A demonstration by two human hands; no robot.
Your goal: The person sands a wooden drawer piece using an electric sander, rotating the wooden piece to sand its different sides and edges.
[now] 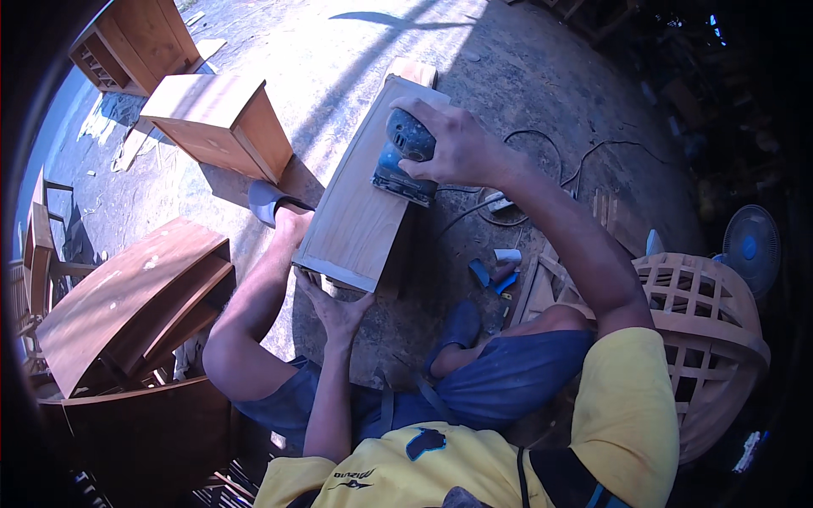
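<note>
A pale wooden drawer box [360,199] lies tilted on the ground between my legs, its broad face up. My right hand [453,144] is closed over the top of a blue and grey electric sander [405,159], which rests flat on that face near its far right edge. My left hand [333,309] props the near lower end of the box, fingers spread against its edge. The sander's black cord [542,144] trails off to the right across the ground.
Several brown wooden cabinets stand to the left: one [220,123] beyond my left foot, another [135,296] by my left knee. A lattice-backed wooden chair [703,322] is at my right. A fan [749,247] stands at far right. Small blue and white items [500,269] lie on the ground.
</note>
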